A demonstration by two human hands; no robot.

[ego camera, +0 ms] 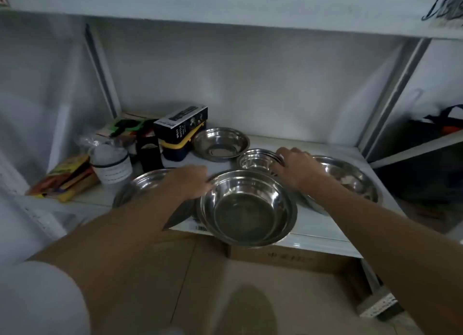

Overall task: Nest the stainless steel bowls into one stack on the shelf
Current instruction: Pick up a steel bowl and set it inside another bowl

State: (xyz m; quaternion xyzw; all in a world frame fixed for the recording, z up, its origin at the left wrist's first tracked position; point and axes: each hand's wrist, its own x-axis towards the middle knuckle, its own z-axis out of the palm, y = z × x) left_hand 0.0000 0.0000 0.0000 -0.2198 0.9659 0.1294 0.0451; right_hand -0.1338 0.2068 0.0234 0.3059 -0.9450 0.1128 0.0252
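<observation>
Several stainless steel bowls stand on the white shelf [323, 230]. A large nested stack [248, 207] sits at the front and overhangs the shelf edge. My left hand [186, 181] grips its left rim. Behind it is a small nested stack [256, 160], and my right hand [298, 168] has its fingers curled on that stack's right rim. A medium bowl [220, 144] stands alone at the back. A wide bowl [350, 179] lies at the right, partly under my right wrist. Another bowl [140, 184] at the left is partly hidden by my left arm.
Clutter fills the shelf's left end: a black box [181, 124] on a yellow-and-blue item, a wrapped clear jar [111, 164], and colourful packets [65, 178]. An upper shelf board [225, 6] hangs overhead. A cardboard box [288, 257] sits under the shelf.
</observation>
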